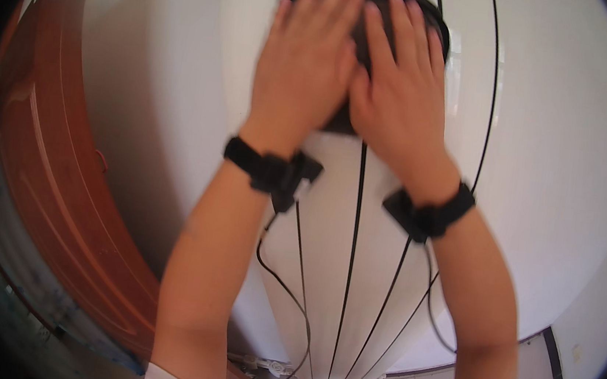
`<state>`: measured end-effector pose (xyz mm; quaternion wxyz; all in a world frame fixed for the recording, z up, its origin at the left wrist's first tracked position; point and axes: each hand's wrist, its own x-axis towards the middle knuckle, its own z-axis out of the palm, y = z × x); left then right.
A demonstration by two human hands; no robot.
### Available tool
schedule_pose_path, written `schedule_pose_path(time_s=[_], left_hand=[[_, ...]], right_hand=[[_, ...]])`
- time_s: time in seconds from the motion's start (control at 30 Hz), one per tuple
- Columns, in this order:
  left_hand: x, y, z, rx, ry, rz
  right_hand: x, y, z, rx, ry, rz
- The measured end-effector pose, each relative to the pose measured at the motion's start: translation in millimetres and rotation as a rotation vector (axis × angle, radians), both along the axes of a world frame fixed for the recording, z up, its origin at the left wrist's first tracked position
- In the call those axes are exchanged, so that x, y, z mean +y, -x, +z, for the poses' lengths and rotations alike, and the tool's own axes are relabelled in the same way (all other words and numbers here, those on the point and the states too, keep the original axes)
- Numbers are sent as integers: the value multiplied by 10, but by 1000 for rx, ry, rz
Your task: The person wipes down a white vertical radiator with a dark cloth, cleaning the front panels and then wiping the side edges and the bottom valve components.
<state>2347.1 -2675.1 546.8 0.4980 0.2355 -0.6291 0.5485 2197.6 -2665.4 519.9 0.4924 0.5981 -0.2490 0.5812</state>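
Observation:
A dark, soft-looking case or bag (pixel 340 122) with a rounded, rim-like far edge is at the top centre, in front of a white panelled surface. My left hand (pixel 302 78) lies flat over its left part, fingers stretched toward the far edge. Over the right part rests my right hand (pixel 402 100), palm down, with its fingers slightly spread. The two thumbs come close together near the middle. Both hands cover most of the case, so its exact kind cannot be made out. Neither hand is wrapped around anything.
Behind the case, the white surface (pixel 375 286) has several dark lines running along it. A reddish-brown wooden door (pixel 51 126) stands at the left. Black wrist straps with small devices (pixel 276 172) sit on both wrists, and thin cables (pixel 308 323) trail down from them.

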Motion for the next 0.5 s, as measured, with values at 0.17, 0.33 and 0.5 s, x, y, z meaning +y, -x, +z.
schedule_pose_path(time_s=[0.17,0.33,0.5], left_hand=[[28,-417,161,76,21,53],[182,-429,-486,158,-94,103],[301,-330,-1632,216,-402,75]], right_hand=[[176,-303,345,175,-4,11],[162,-458,-363,90,-41,57],[279,-524,-1518,50,-353,-63]])
